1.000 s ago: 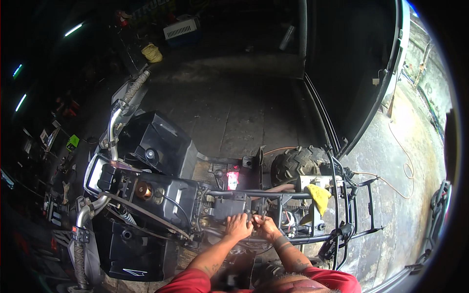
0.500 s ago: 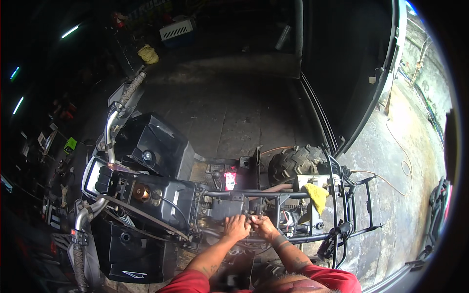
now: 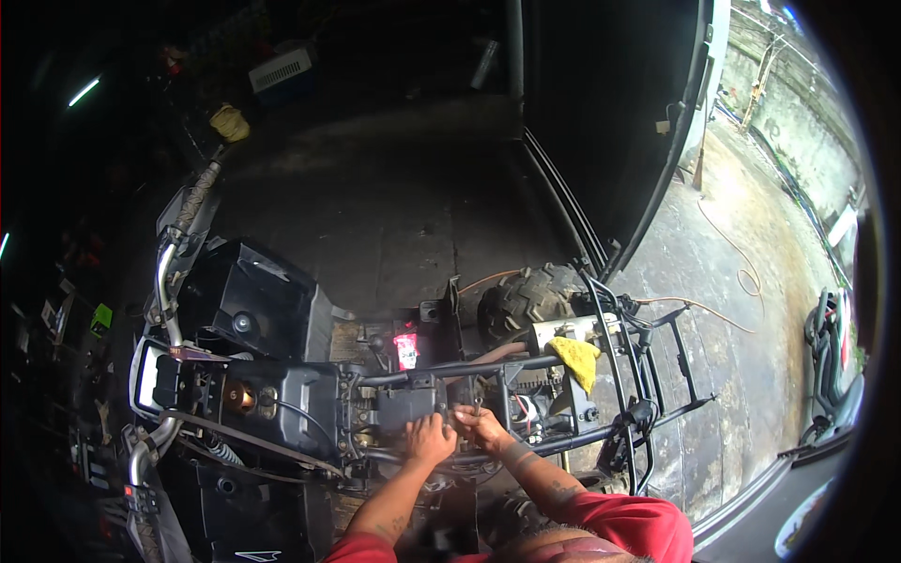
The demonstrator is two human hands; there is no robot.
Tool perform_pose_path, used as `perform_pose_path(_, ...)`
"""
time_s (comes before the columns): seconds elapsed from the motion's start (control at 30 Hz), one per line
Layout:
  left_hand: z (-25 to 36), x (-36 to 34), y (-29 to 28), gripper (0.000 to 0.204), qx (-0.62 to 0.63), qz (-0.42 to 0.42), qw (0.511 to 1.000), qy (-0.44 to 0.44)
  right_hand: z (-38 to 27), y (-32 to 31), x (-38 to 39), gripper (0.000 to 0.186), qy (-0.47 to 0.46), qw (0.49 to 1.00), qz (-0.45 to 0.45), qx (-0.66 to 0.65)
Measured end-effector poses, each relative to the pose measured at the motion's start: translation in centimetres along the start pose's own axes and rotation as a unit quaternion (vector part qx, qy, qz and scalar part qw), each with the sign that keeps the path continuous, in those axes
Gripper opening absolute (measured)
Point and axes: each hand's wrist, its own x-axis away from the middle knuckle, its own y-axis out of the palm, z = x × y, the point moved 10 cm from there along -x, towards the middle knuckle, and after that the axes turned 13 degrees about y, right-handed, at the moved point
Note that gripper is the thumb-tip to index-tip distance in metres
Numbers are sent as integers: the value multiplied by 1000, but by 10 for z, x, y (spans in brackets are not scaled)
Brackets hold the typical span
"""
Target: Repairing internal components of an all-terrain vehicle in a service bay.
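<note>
A stripped quad bike stands across the view, its handlebar end at the left. Between its dark frame tubes sits a flat black box. My left hand is at the near right edge of this box, fingers bent and drawn together; whatever they grip is too small to make out. Just right of it, my right hand pinches with thumb and forefinger over the frame's middle. What lies in that pinch cannot be made out either. The fingertips of both hands are close but apart.
A yellow cloth hangs over the rear frame. Beyond the box lies a pink-and-white packet. A knobby rear tyre stands on the far side. An orange hose curls over the floor at right, near a parked motorcycle.
The whole scene has shifted left in the view as my head turned. Both hands stay at the box's near right edge, with a slightly wider gap between them.
</note>
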Motion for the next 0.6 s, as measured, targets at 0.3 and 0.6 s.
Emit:
perform_pose_path(0.3, -2, 1, -2, 19, 31, 25, 999, 21, -1, 7, 9, 15, 15, 998, 27, 52)
perform_pose_path(0.6, -4, -2, -4, 14, 163, 81, 982, 59, -1, 12, -3, 17, 8, 994, -26, 102)
